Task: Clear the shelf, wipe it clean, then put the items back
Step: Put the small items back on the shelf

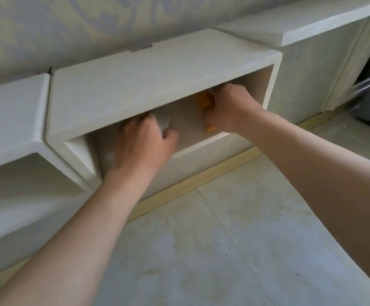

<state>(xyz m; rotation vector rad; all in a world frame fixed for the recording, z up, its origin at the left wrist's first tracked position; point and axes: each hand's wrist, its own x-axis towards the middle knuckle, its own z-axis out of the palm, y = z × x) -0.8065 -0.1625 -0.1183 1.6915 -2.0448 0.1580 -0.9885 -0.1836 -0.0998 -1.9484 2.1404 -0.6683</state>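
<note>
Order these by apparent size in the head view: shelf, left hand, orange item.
1. Shelf
2. Left hand
3. Orange item, mostly hidden by the right hand, so only its visible part counts.

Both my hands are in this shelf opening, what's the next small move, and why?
Probably draw both hands straight back out with what they hold. Your right hand grips an orange thing and your left hand holds a blurred white thing, both inside the shelf, so it isn't cleared for wiping yet.

Outstretched left grip (140, 141), curled right grip (227, 108)
</note>
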